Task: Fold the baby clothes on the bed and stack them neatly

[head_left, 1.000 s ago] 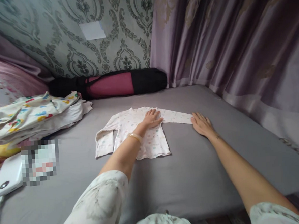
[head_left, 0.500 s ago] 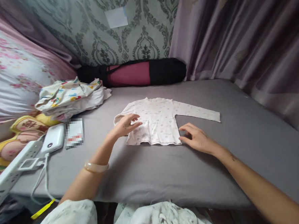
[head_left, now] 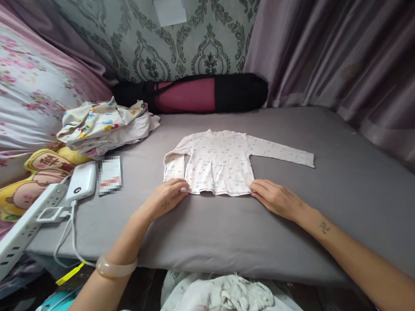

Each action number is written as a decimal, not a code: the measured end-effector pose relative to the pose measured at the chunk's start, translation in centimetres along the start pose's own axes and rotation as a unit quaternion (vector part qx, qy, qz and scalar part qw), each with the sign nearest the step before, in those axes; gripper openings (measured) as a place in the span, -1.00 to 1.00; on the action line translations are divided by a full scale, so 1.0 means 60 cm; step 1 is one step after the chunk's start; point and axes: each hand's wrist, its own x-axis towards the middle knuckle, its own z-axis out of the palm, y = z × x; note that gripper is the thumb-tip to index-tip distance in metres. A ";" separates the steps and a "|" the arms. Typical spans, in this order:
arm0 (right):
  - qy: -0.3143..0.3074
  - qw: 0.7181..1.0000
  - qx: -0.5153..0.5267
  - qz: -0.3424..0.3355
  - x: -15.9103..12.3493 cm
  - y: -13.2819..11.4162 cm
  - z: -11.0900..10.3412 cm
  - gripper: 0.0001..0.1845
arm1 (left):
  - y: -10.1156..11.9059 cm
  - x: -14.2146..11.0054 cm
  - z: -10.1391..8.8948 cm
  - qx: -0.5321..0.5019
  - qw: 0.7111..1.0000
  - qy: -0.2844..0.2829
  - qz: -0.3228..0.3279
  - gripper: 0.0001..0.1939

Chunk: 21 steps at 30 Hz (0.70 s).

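Observation:
A small white long-sleeved shirt (head_left: 220,161) with a faint print lies flat on the grey sheet (head_left: 212,230), its hem toward me. My left hand (head_left: 169,195) pinches the hem's left corner, and a bracelet circles that wrist. At the opposite hem corner, my right hand (head_left: 275,197) has its fingers closed on the cloth. The shirt's right sleeve stretches out to the side. Its left sleeve is bent down, with the cuff near my left hand.
A pile of folded clothes (head_left: 107,126) sits at the back left. Nearer are a power bank (head_left: 82,179), a pixelated packet (head_left: 109,175), a power strip (head_left: 29,227) with cables, and a yellow cushion (head_left: 30,185). A long black and maroon bag (head_left: 190,96) lies along the wall.
My left hand has come down from above the shirt to its left hem corner and closed there. My right hand has closed on the right corner. The view has shifted slightly.

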 end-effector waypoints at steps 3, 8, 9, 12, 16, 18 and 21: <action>-0.014 1.000 -0.015 -0.005 -0.004 -0.003 0.003 -0.65 | -0.001 -0.003 -0.001 0.030 0.999 -0.028 0.026 -0.67; -0.006 1.000 0.013 -0.005 -0.001 0.000 0.001 -0.57 | -0.013 0.001 0.000 0.036 0.998 -0.035 0.047 -0.62; -0.011 1.000 0.008 -0.007 0.001 0.000 -0.002 -0.57 | -0.015 0.004 -0.001 0.036 0.997 -0.034 0.053 -0.62; -0.022 0.999 -0.027 -0.013 0.008 0.002 -0.012 -0.60 | -0.018 0.016 -0.013 0.041 0.996 -0.037 0.072 -0.62; -0.040 0.996 -0.080 -0.012 0.011 0.002 -0.031 -0.65 | -0.017 0.025 -0.043 0.076 0.992 -0.045 0.093 -0.67; -0.069 0.994 -0.084 -0.012 0.010 -0.002 -0.042 -0.65 | -0.017 0.024 -0.053 0.092 0.989 -0.058 0.105 -0.67; -0.104 0.993 -0.050 0.005 0.010 -0.007 -0.060 -0.67 | -0.017 0.020 -0.056 0.102 0.984 -0.085 0.121 -0.68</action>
